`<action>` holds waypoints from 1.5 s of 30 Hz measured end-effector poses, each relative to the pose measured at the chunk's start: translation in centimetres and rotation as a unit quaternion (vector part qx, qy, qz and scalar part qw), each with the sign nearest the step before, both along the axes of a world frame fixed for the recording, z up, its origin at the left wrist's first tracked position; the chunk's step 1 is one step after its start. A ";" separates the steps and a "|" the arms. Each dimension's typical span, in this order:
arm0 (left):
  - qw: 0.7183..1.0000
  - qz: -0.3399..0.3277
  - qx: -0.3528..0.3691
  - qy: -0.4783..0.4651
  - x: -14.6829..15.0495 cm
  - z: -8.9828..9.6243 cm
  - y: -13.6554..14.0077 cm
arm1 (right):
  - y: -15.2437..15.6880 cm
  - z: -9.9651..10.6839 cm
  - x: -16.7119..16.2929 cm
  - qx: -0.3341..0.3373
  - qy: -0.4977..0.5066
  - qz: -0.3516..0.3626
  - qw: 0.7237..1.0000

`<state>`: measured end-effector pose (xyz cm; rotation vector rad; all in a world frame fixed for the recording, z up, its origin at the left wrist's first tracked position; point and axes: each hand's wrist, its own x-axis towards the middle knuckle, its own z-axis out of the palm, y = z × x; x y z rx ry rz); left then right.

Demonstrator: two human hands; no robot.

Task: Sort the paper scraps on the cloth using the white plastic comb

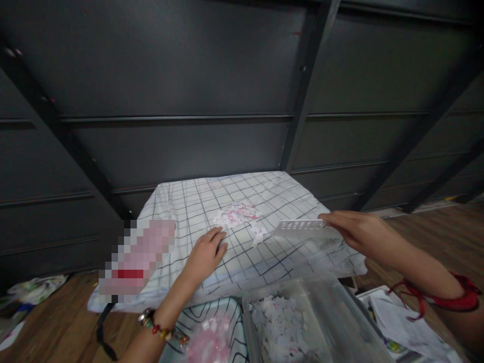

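Note:
On the checked cloth [192, 201], my left hand [207, 250] lies palm down with its fingers stretched out and nothing in them. My right hand [351, 227] grips the end of a white plastic tray [302, 228] with a row of holes along its side, tilted low over the cloth. A small pile of white and pink flat bits [237, 214] lies beyond my left hand. Several white pieces [257, 234] sit between that pile and the tray's near end. My right fingertips are partly hidden behind the tray's edge.
In front stands a clear plastic bin [340, 312] partly filled with white pieces [278, 322]. Left of it, a patterned tray [230, 312] holds a pink plastic bag [212, 343]. A pixelated pink object [143, 257] lies at left. Papers [404, 317] lie at right; a dark panel wall [181, 146] rises behind.

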<state>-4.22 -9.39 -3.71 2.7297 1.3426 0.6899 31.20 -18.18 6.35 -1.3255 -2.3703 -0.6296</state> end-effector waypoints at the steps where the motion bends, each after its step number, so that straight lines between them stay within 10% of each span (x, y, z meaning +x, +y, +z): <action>1: 1.000 0.000 0.002 -0.001 0.0 0.0 0.0 | 0.0 0.0 -0.1 -0.004 0.001 0.001 1.000; 31: 1.000 0.004 -0.016 0.014 0.0 0.4 -0.3 | -4.0 -1.0 -4.2 -0.021 0.030 0.015 0.999; 45: 0.999 0.004 -0.022 0.023 0.1 0.7 -0.7 | -7.9 0.0 -11.8 0.014 0.060 0.090 0.994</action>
